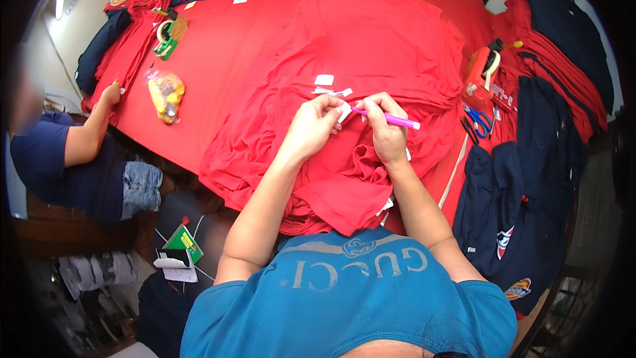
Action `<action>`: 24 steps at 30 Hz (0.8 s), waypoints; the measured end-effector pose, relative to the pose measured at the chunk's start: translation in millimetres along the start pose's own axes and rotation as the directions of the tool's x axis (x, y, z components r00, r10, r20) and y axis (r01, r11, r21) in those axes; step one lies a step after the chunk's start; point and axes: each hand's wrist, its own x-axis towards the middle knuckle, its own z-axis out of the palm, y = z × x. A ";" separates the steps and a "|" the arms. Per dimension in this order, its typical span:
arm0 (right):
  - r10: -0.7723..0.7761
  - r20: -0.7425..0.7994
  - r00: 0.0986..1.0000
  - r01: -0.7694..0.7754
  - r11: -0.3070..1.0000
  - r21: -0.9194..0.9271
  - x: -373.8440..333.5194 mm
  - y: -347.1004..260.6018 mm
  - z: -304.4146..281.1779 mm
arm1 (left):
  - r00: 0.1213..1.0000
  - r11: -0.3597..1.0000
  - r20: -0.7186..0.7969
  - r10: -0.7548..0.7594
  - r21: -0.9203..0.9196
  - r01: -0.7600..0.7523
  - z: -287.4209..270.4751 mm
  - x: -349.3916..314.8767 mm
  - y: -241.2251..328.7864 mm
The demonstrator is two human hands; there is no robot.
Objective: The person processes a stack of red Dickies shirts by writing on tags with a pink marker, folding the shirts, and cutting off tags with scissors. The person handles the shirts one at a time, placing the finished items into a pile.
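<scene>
My left hand (313, 123) is closed in a pinch on a small white label (344, 112) above a heap of red shirts (377, 40). Close beside it, my right hand (387, 126) grips a pink pen (401, 120), its tip end pointing left toward the label. Just beyond my fingers, more white labels (324, 80) lie on the red cloth. The shirts spread out flat at the far side and bunch up in folds near my body. I cannot make out any writing on the held label.
At the right lie a red tape dispenser (478, 73), blue-handled scissors (478, 121) and dark garments (536, 159). Further left are a green tape dispenser (167, 41) and a plastic bag with yellow contents (165, 96). Another person (73, 152) works at the table's left edge.
</scene>
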 end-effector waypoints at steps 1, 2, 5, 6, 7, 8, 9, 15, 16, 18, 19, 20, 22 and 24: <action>0.013 -0.004 1.000 -0.013 0.999 -0.034 1.6 2.3 -0.4 | 1.000 1.000 0.010 -0.008 -0.013 0.008 -1.0 -0.6 3.2; 0.026 0.007 1.000 -0.025 0.996 -0.085 1.1 1.9 1.8 | 0.999 0.999 0.025 -0.023 -0.026 0.024 -1.3 -2.9 3.3; 0.023 -0.005 1.000 -0.024 0.990 -0.138 -0.5 -2.6 5.2 | 0.999 0.998 0.039 -0.014 -0.060 0.017 -2.6 -6.5 0.9; -0.005 -0.035 0.999 0.002 0.996 -0.089 -2.0 -3.7 6.9 | 0.999 0.998 0.034 -0.004 -0.065 0.006 -2.7 -8.4 0.8; -0.032 -0.067 0.997 0.029 0.999 -0.041 -3.9 -4.2 7.3 | 1.000 0.998 0.029 0.006 -0.069 -0.004 -2.1 -10.7 1.0; -0.077 -0.092 0.993 0.072 0.996 -0.056 -6.1 -4.0 2.8 | 1.000 0.999 0.008 0.017 -0.036 -0.017 -0.3 -12.6 2.1; -0.069 -0.109 0.992 0.076 0.995 0.057 -7.1 -0.9 3.1 | 0.999 1.000 -0.014 0.029 -0.003 -0.029 2.5 -15.6 3.9; 0.021 0.057 0.998 -0.039 0.947 0.319 -35.3 0.2 -2.2 | 0.958 0.972 -0.183 0.221 0.118 -0.202 -5.1 -19.3 25.9; 0.006 0.015 1.000 -0.010 0.947 0.322 -38.3 0.4 -7.3 | 0.915 0.913 -0.211 0.343 0.306 -0.271 -14.9 -10.7 30.4; -0.049 -0.054 0.997 0.064 0.947 0.316 -37.3 -8.9 -11.0 | 0.838 0.746 -0.134 0.530 0.543 -0.385 -31.3 11.4 22.1; -0.063 -0.046 0.997 0.075 0.937 0.340 -37.7 -8.4 -12.0 | 0.848 0.689 -0.070 0.525 0.620 -0.375 -33.4 15.5 8.9; -0.041 -0.004 0.999 0.040 0.951 0.307 -35.7 -8.1 -15.5 | 0.858 0.623 0.006 0.514 0.684 -0.378 -29.3 20.4 6.1; 0.020 0.056 0.998 -0.033 0.969 0.245 -29.9 -8.9 -14.8 | 0.892 0.583 0.028 0.452 0.747 -0.319 -22.4 25.9 2.0; 0.023 0.073 0.997 -0.030 0.996 0.088 -21.4 -10.3 -9.4 | 0.836 0.631 -0.067 0.544 0.689 -0.355 -17.4 23.6 2.6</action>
